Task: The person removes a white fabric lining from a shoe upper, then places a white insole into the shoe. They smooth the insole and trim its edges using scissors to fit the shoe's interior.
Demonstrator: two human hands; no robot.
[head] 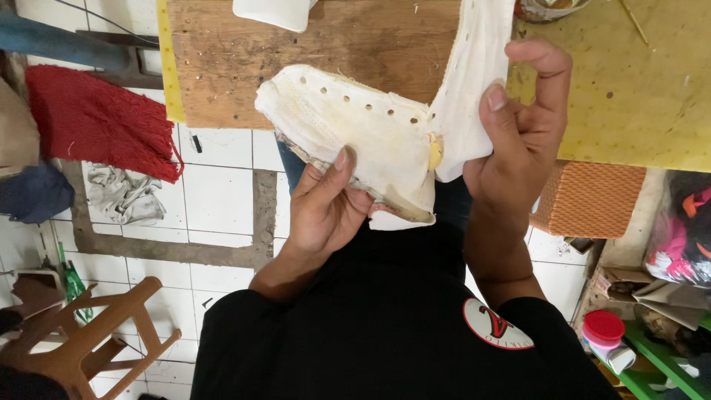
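White shoe upper (355, 137), punched with rows of eyelet holes and stained yellow with glue along its edges, is what I am holding up in front of my chest, just above the near edge of the workbench. My left hand (322, 211) is closing on its lower edge, thumb pressing on the outer face and fingers tucked underneath. My right hand (522, 141) is pinching the other flap (474, 81), thumb on the near side and forefinger curling over the top, so that this flap is standing nearly upright while the rest is lying flat toward the left.

It looks light and limp to me, a thin piece that is bending wherever I am not supporting it, and I judge the seam where the two flaps meet, by the small yellow dab, to be the spot likeliest to tear or come apart. Holding it at the edges with both hands, as I am doing, seems the safest grip; the glue-stained margins may be tacky.

Beyond it a worn wooden board (311, 44) is lying beside a yellow pitted mat (637, 96) on the bench. Below, the floor is white tile (218, 196), with a red shaggy cloth (96, 118) and a grey rag (122, 194) at my left, a wooden stool (96, 333) nearer, and a red-lidded jar (603, 327) on a green shelf at my right.
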